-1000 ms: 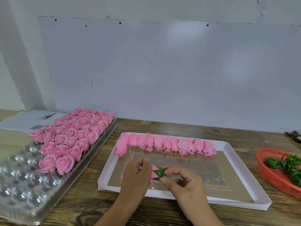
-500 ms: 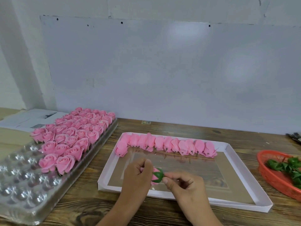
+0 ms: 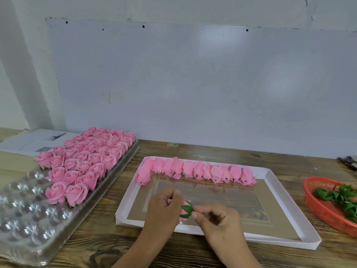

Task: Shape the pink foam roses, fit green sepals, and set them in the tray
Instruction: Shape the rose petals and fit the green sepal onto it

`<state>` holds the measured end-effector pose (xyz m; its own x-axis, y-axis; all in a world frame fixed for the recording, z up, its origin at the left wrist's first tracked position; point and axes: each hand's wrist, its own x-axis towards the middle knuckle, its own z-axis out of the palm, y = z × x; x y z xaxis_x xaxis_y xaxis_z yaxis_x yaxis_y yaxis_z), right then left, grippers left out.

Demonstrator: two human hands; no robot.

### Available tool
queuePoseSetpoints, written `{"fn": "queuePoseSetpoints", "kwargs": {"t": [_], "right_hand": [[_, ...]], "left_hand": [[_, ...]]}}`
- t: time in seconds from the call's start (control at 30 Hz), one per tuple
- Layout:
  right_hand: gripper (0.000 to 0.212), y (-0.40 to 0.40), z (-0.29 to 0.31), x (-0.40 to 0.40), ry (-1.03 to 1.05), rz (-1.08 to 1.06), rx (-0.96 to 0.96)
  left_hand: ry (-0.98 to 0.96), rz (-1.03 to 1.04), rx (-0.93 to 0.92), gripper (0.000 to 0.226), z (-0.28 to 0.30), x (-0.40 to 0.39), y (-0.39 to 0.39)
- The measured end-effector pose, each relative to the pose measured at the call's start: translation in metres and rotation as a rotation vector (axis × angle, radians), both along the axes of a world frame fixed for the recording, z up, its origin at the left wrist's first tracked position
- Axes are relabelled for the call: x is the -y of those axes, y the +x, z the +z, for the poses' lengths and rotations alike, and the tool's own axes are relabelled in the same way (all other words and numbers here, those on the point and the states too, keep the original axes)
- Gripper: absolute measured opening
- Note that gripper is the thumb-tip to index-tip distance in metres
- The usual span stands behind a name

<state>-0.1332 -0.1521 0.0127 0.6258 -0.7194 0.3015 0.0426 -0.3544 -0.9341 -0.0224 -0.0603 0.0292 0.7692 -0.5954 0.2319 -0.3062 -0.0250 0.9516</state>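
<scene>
Low in the centre of the frame I see my left hand (image 3: 164, 206) with its fingers curled round a pink foam rose (image 3: 183, 217), just above the near edge of the white shallow box (image 3: 289, 227); my right hand (image 3: 216, 219) pinches the green sepal (image 3: 187, 209) sitting on the rose's base; a row of unshaped pink buds (image 3: 195, 171) lies along the box's far side; at left, the clear plastic tray (image 3: 29, 225) on the counter (image 3: 212, 151) carries finished roses (image 3: 85, 159) in its far half; at the right edge, a red basket (image 3: 328, 211) holds loose sepals (image 3: 340, 196).
</scene>
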Motion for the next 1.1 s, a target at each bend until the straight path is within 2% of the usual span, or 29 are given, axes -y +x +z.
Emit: {"fn": "queuePoseSetpoints", "kwargs": {"t": [0.13, 0.27, 0.33, 0.4, 0.57, 0.63, 0.7, 0.93, 1.03, 1.1], "right_hand": [[0.047, -0.001, 0.004, -0.001, -0.007, 0.012, -0.006], [0.033, -0.004, 0.014, 0.003, 0.005, 0.021, 0.048], [0.031, -0.004, 0.015, 0.006, 0.021, -0.003, 0.068], [0.032, -0.004, 0.014, 0.008, 0.030, -0.020, 0.057], [0.033, -0.003, 0.012, 0.011, 0.050, -0.026, 0.043], [0.031, -0.004, 0.012, 0.012, 0.043, -0.016, 0.033], [0.030, -0.004, 0.013, 0.013, 0.063, -0.003, 0.033], [0.022, -0.006, 0.020, 0.015, 0.453, 0.113, 0.172], [0.020, -0.006, 0.020, 0.013, 0.458, 0.164, 0.132], [0.022, -0.006, 0.020, 0.012, 0.436, 0.170, 0.112]], "left_hand": [[0.034, -0.021, -0.041, 0.056, 0.002, 0.000, 0.002], [0.025, -0.148, -0.273, 0.045, 0.003, -0.001, 0.006], [0.027, -0.221, -0.247, 0.055, 0.002, -0.003, 0.007], [-0.020, -0.276, -0.173, 0.053, 0.002, -0.004, 0.007], [-0.068, -0.273, -0.129, 0.013, 0.000, -0.002, 0.007], [-0.083, -0.274, -0.129, 0.015, -0.001, -0.003, 0.007], [-0.114, -0.298, -0.129, 0.026, 0.000, -0.004, 0.007], [-0.084, -0.342, -0.017, 0.068, -0.004, -0.001, 0.006], [-0.071, -0.340, 0.021, 0.077, -0.007, 0.000, 0.007], [-0.092, -0.315, 0.021, 0.075, -0.007, -0.001, 0.009]]}}
